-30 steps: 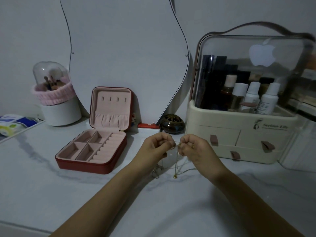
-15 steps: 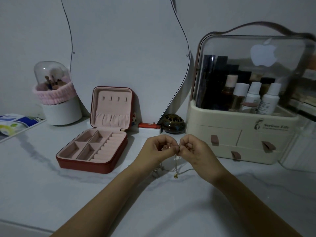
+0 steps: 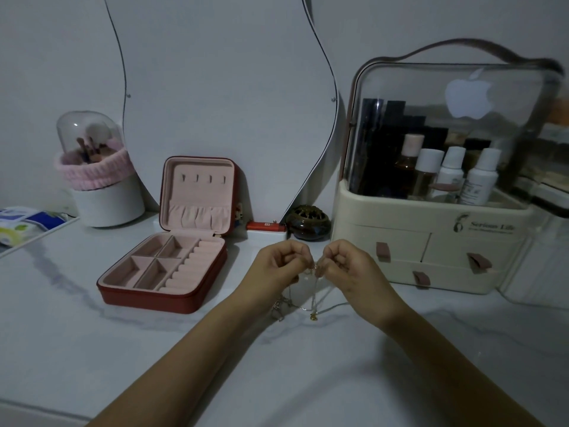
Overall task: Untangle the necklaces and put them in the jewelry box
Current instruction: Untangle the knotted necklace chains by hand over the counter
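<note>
Left hand (image 3: 278, 266) and right hand (image 3: 354, 271) raised close together over marble table (image 3: 77, 349), fingertips nearly touching, both pinching tangled necklaces (image 3: 312, 298). Fingers curled, clamped on thin chains at one knot between the hands. Chains hanging down in loops, lower ends with small gold pendant reaching table just below hands; chunkier links lying near left wrist.

Jewelry box (image 3: 172, 266) open left of hands, near but apart, red outside, pink lining. Base: four square compartments plus ring rolls, nothing seen inside. Lid upright with four hooks and gathered pocket, nothing hanging.

Organizer (image 3: 431, 241) right of hands, cream base with three drawers shut, clear dome cover closed. Inside: several white-capped bottles, one pink-capped, dark boxes behind.

Brush holder (image 3: 98, 186) back left, white cup, pink band round it, clear dome lid, brushes inside. Small dark pot (image 3: 308, 224) by mirror (image 3: 228, 103), contents not visible. Red bar (image 3: 265, 225) beside pot.
</note>
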